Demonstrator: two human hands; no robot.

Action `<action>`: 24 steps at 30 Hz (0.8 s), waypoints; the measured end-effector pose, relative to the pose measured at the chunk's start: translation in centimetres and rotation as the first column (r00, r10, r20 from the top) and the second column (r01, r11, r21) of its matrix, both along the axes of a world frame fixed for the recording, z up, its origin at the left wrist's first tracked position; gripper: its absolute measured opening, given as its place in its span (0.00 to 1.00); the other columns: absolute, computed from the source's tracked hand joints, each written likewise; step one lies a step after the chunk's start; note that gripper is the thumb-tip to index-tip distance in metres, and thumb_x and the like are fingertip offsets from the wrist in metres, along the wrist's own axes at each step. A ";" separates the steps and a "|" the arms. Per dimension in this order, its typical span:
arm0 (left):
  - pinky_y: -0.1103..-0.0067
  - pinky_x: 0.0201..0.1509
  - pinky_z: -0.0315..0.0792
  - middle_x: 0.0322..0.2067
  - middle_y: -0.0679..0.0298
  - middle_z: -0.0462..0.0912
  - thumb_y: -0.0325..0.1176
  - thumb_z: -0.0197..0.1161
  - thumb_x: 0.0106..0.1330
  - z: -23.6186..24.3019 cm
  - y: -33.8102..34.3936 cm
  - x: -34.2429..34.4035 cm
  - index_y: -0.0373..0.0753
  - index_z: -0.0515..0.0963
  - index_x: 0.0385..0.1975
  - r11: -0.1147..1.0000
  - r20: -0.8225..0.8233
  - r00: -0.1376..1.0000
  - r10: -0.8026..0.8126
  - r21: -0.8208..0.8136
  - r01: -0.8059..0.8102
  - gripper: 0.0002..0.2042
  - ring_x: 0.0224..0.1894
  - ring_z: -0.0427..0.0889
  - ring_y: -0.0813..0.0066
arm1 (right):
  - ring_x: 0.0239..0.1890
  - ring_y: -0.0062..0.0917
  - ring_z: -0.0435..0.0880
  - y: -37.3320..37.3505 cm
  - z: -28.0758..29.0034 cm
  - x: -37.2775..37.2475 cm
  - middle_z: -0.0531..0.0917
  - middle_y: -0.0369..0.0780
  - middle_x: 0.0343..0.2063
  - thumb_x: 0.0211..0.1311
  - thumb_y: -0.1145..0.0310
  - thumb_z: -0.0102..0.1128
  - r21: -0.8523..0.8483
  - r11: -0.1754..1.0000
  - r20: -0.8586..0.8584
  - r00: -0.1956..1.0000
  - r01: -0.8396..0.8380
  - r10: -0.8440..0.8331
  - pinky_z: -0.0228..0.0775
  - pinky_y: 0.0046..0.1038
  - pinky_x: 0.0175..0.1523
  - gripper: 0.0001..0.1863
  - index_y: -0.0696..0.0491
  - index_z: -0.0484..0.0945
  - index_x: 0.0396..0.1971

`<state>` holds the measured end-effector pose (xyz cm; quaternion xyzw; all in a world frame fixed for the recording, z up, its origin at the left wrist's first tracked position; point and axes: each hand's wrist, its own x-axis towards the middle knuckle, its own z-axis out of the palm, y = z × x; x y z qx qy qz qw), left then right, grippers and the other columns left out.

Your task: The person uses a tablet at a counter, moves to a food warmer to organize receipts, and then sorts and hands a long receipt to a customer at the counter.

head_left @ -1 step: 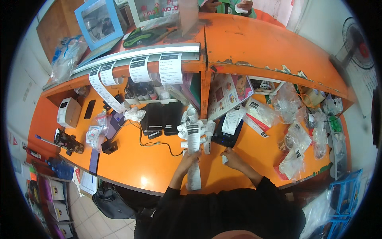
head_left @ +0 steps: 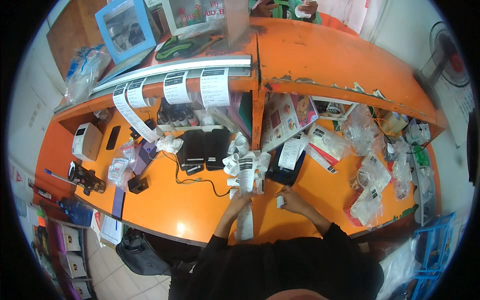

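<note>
My left hand (head_left: 240, 202) is closed on a long printed receipt (head_left: 245, 223), which runs above and below the fingers near the desk's front edge. To its right, my right hand (head_left: 294, 201) is closed in a pinch. A small white piece (head_left: 280, 201) that looks like folded or rolled paper sticks out from its fingertips. Just beyond my left hand lies a heap of curled receipts (head_left: 241, 145), partly covered by the held strip. A black device (head_left: 286, 172) sits beyond my right hand, with printed slips (head_left: 289, 152) lying over it.
Two dark tablets (head_left: 216, 149) and a black cable (head_left: 202, 180) lie left of the heap. Receipts (head_left: 215, 87) hang from a metal rail (head_left: 165, 68) on the orange shelf. Bagged items (head_left: 369, 207) stand at the right. Across the counter, another person's hands (head_left: 306, 8) show.
My right hand has shifted slightly left, and the small white piece tilts more upright. The receipt in my left hand has moved a little and its upper end sits slightly lower.
</note>
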<state>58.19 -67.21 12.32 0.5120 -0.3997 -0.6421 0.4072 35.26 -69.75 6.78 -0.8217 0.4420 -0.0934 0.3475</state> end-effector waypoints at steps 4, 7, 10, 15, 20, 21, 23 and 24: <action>0.86 0.27 0.64 0.25 0.67 0.72 0.39 0.58 0.52 0.5 0.8 -2.5 0.33 0.67 0.39 0.986 -0.059 0.985 -0.164 -0.024 0.163 0.19 0.26 0.69 0.83 | 0.40 0.26 0.71 1.0 6.7 2.0 0.63 0.40 0.40 0.42 0.75 0.60 0.242 0.968 0.420 0.907 -0.068 -0.041 0.70 0.24 0.40 0.23 0.52 0.67 0.43; 0.86 0.29 0.64 0.28 0.67 0.72 0.35 0.59 0.51 -0.7 1.1 -3.5 0.35 0.66 0.40 0.996 -0.181 0.980 -0.082 0.020 0.087 0.18 0.29 0.69 0.82 | 0.38 0.23 0.71 1.1 9.1 2.7 0.63 0.39 0.42 0.43 0.75 0.59 0.260 0.962 0.443 0.895 -0.077 -0.048 0.71 0.22 0.38 0.25 0.51 0.65 0.45; 0.87 0.23 0.62 0.24 0.69 0.71 0.35 0.61 0.49 0.1 1.0 -3.6 0.38 0.68 0.32 0.998 -0.186 0.982 0.037 0.048 -0.029 0.14 0.24 0.69 0.84 | 0.37 0.23 0.72 0.0 13.4 1.6 0.64 0.40 0.46 0.43 0.73 0.60 0.069 0.996 0.322 0.946 -0.064 0.039 0.69 0.22 0.39 0.25 0.52 0.65 0.46; 0.85 0.25 0.63 0.23 0.69 0.72 0.35 0.61 0.49 -0.6 1.7 -2.2 0.37 0.69 0.33 0.993 -0.172 0.978 0.117 0.055 -0.109 0.14 0.23 0.69 0.83 | 0.34 0.20 0.73 -10.1 29.3 -2.8 0.75 0.37 0.31 0.51 0.65 0.52 -0.120 0.918 0.762 0.627 0.379 -0.159 0.64 0.22 0.41 0.14 0.57 0.69 0.36; 0.85 0.24 0.63 0.22 0.70 0.72 0.35 0.61 0.49 -1.8 0.0 -3.2 0.37 0.70 0.32 0.985 -0.179 0.979 0.102 0.156 -0.074 0.13 0.22 0.69 0.83 | 0.38 0.20 0.69 -25.5 39.7 -8.1 0.71 0.38 0.36 0.50 0.55 0.53 -0.317 0.194 0.868 0.367 0.928 -0.336 0.61 0.23 0.40 0.25 0.57 0.66 0.44; 0.85 0.24 0.63 0.23 0.70 0.72 0.35 0.61 0.49 -2.5 -0.1 -2.7 0.37 0.70 0.33 0.983 -0.142 0.984 0.107 0.162 -0.083 0.13 0.22 0.69 0.83 | 0.39 0.22 0.70 -26.7 40.0 -8.4 0.72 0.40 0.34 0.48 0.56 0.54 -0.301 0.213 0.870 0.359 0.930 -0.337 0.62 0.24 0.41 0.26 0.57 0.65 0.45; 0.85 0.24 0.62 0.23 0.70 0.72 0.35 0.61 0.49 -3.7 -0.7 -2.8 0.37 0.69 0.33 0.983 -0.186 0.973 0.136 0.144 -0.110 0.14 0.22 0.69 0.83 | 0.39 0.26 0.72 -28.1 40.6 -9.7 0.73 0.42 0.32 0.46 0.57 0.57 -0.280 0.228 0.873 0.346 0.933 -0.344 0.64 0.26 0.43 0.29 0.57 0.65 0.46; 0.85 0.24 0.62 0.23 0.70 0.72 0.35 0.61 0.49 -3.9 -0.8 -2.9 0.37 0.69 0.33 0.981 -0.202 0.967 0.157 0.143 -0.129 0.14 0.22 0.69 0.83 | 0.39 0.26 0.72 -28.3 40.2 -9.8 0.73 0.43 0.33 0.46 0.58 0.56 -0.270 0.315 0.879 0.366 0.910 -0.304 0.64 0.26 0.43 0.28 0.58 0.65 0.46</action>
